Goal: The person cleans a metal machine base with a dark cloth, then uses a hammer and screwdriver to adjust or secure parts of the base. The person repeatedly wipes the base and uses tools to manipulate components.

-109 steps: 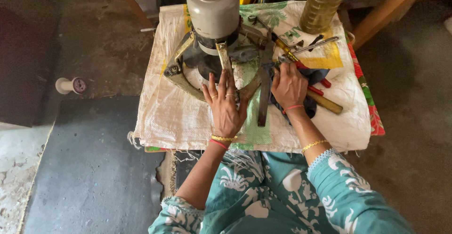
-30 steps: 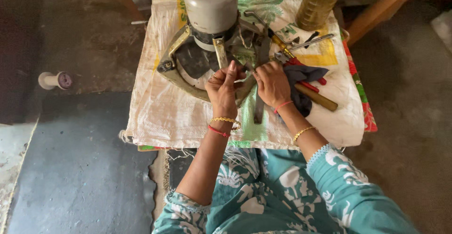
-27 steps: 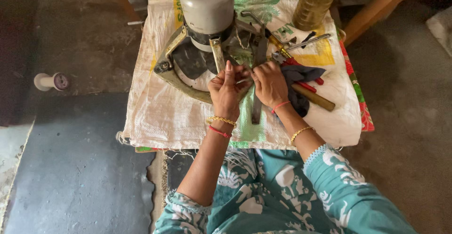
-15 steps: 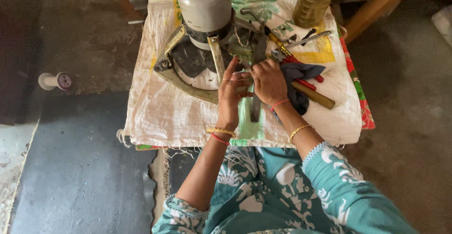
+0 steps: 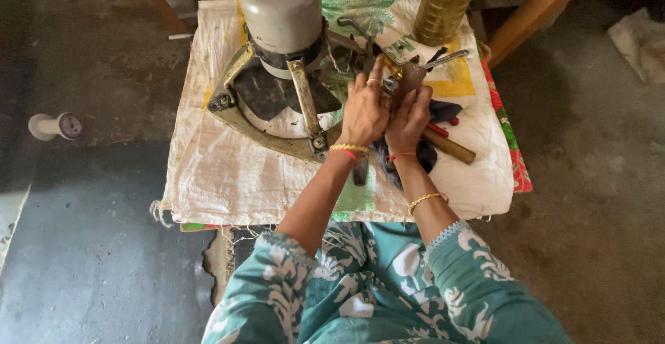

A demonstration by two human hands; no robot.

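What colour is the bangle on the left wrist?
Gold, beside a red thread, on the left wrist bangle; head view.

The 2 hands, left hand (image 5: 364, 112) and right hand (image 5: 409, 117), sit pressed together at the middle of the sack-covered table (image 5: 228, 184), hemmed in on most sides. Left of them the grey motor housing (image 5: 280, 15) stands tall on its brass ring frame (image 5: 239, 119), blocking that way. Far right, the yellowish jar (image 5: 443, 4) rises beside loose metal tools (image 5: 433, 58). Just right, a wooden-handled tool (image 5: 450, 146) and dark cloth (image 5: 415, 157) lie in the path. The near left stretch of sacking is bare, as is the near right corner
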